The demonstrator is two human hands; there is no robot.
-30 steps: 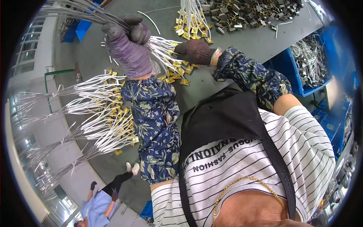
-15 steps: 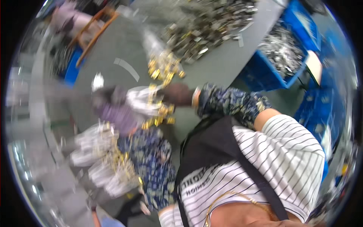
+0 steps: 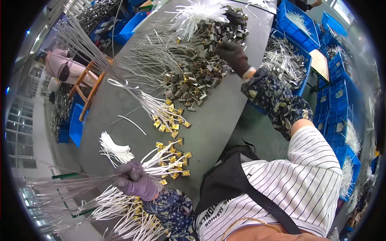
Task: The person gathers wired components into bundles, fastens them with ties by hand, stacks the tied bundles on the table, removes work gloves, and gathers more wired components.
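Left hand (image 3: 134, 185) in purple glove, at 7 o'clock, closed around bundle of white wires with brass terminals (image 3: 167, 158). Right hand (image 3: 233, 56) in dark glove, at 1 o'clock, resting on pile of small grey metal clips (image 3: 197, 78); grip not clear.

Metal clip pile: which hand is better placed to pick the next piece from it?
Right. The right hand is stretched out onto the clip pile. The left hand is shut on a wire bundle at the near table edge, far from the pile.

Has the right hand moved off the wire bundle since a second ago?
Yes. The right hand has left the wire bundle in the left hand, reaching away to the metal clip pile.
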